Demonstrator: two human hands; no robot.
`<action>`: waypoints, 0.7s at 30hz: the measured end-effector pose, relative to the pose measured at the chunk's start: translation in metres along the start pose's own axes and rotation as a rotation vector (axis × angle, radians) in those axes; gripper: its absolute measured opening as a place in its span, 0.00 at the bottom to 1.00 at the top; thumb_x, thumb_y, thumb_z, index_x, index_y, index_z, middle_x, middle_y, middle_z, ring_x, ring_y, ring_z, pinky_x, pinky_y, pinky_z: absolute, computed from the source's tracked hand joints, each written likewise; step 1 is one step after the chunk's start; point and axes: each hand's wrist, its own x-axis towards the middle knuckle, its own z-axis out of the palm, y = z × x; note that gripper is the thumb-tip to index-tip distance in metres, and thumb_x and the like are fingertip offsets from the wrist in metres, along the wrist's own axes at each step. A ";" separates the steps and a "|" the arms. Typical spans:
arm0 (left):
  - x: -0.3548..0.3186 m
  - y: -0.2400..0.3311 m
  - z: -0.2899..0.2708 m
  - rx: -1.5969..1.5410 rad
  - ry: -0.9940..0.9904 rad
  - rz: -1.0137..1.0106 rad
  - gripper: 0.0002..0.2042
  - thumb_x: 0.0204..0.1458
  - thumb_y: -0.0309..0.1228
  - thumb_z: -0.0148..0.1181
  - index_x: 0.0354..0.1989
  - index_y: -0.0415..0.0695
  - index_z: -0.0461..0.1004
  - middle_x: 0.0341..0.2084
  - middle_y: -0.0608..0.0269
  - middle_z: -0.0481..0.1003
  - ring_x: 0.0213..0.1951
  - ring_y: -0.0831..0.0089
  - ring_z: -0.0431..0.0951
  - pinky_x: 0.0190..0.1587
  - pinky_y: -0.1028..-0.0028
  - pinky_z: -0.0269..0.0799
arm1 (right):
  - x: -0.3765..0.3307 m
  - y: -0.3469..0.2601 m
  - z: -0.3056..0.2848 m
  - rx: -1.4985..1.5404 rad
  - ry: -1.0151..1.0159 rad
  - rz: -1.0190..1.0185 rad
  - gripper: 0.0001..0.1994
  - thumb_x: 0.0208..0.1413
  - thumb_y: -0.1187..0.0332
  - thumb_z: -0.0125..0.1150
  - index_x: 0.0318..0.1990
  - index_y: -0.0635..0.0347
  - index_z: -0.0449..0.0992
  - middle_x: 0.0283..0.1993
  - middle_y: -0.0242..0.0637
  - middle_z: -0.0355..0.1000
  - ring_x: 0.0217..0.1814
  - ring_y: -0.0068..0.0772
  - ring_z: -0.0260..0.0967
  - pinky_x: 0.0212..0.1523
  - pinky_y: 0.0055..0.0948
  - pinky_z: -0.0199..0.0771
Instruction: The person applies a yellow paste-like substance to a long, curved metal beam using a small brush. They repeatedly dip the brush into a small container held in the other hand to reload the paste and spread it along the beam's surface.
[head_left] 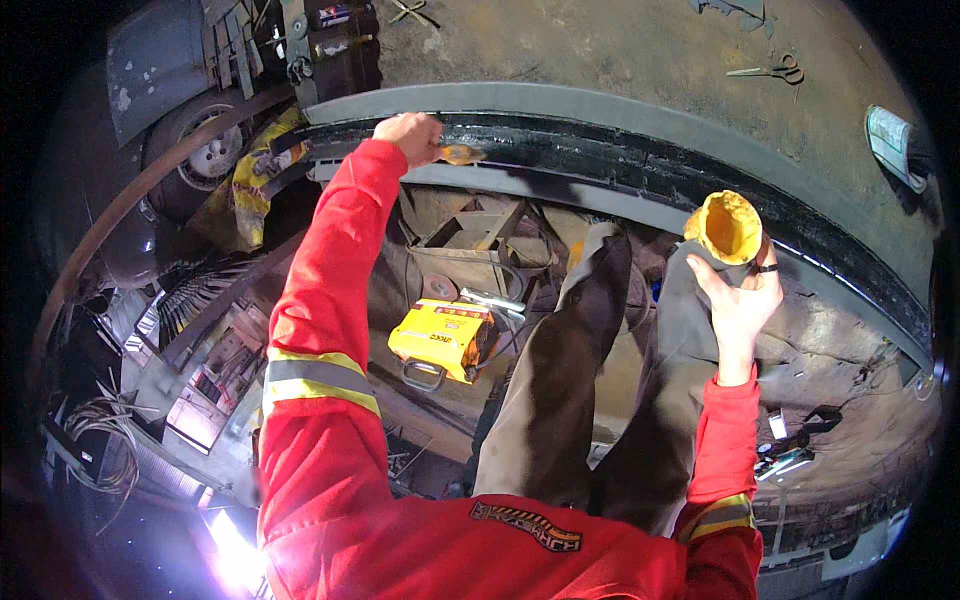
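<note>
My left hand (410,137) is closed around a small paintbrush (462,154), its orange-yellow end over the long steel beam. A wet-looking black coat (590,155) covers the beam's channel, between grey edges (480,178). Off to the right, my right hand (742,300) grips a yellow cup-like container (728,228) from below, its rough rim turned up. The container sits above my knee, near the beam's near edge. Its inside looks yellow; I cannot make out what it holds.
A yellow welding machine (440,338) stands below the beam, beside a metal frame (470,245). Scissors (775,72) lie on the brown surface beyond. A wheel (210,145) and a yellow-patterned cloth (255,180) are at left. Bright light glares (232,550) at lower left.
</note>
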 end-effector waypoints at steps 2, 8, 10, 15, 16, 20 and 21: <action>-0.019 -0.005 0.005 0.125 0.072 -0.072 0.10 0.40 0.40 0.66 0.26 0.48 0.76 0.22 0.56 0.76 0.29 0.58 0.78 0.32 0.62 0.72 | -0.005 -0.002 0.003 0.036 0.014 0.012 0.32 0.31 0.74 0.77 0.50 0.65 0.70 0.48 0.37 0.72 0.50 0.27 0.69 0.55 0.30 0.68; -0.070 -0.013 0.030 0.125 0.383 -0.297 0.08 0.43 0.37 0.63 0.27 0.48 0.74 0.23 0.56 0.76 0.29 0.55 0.78 0.29 0.59 0.73 | -0.010 -0.005 0.010 -0.026 -0.014 0.001 0.32 0.32 0.73 0.78 0.50 0.63 0.71 0.48 0.35 0.72 0.50 0.26 0.69 0.54 0.29 0.68; -0.083 -0.012 0.063 0.072 0.466 -0.345 0.09 0.44 0.36 0.62 0.31 0.48 0.72 0.21 0.55 0.76 0.27 0.55 0.78 0.28 0.57 0.73 | -0.013 -0.006 0.014 -0.044 -0.031 0.000 0.32 0.32 0.72 0.78 0.50 0.63 0.71 0.48 0.35 0.72 0.50 0.26 0.69 0.53 0.29 0.68; -0.079 0.042 0.111 -0.122 0.603 -0.391 0.10 0.45 0.34 0.61 0.30 0.45 0.68 0.18 0.53 0.74 0.25 0.51 0.76 0.27 0.57 0.71 | -0.018 -0.011 0.023 -0.114 -0.057 -0.051 0.32 0.31 0.70 0.78 0.49 0.64 0.71 0.47 0.36 0.72 0.49 0.28 0.70 0.52 0.29 0.69; -0.082 0.059 0.108 -0.211 0.595 -0.354 0.10 0.45 0.34 0.62 0.29 0.44 0.68 0.18 0.53 0.74 0.25 0.52 0.76 0.27 0.58 0.71 | -0.018 -0.015 0.024 -0.126 -0.064 -0.067 0.32 0.31 0.70 0.78 0.49 0.64 0.71 0.47 0.37 0.72 0.49 0.29 0.70 0.52 0.29 0.69; -0.091 0.093 0.090 -0.679 0.639 -0.215 0.10 0.43 0.32 0.65 0.28 0.44 0.70 0.21 0.53 0.76 0.26 0.55 0.78 0.28 0.61 0.72 | -0.016 -0.020 0.024 -0.125 -0.081 -0.080 0.32 0.31 0.70 0.78 0.49 0.64 0.71 0.48 0.37 0.72 0.49 0.30 0.70 0.52 0.29 0.70; -0.090 0.089 0.093 -0.700 0.625 -0.242 0.10 0.43 0.33 0.65 0.27 0.43 0.71 0.20 0.53 0.75 0.25 0.57 0.78 0.28 0.63 0.72 | -0.016 -0.025 0.024 -0.139 -0.086 -0.077 0.32 0.31 0.70 0.78 0.49 0.64 0.71 0.48 0.37 0.72 0.49 0.30 0.70 0.52 0.30 0.70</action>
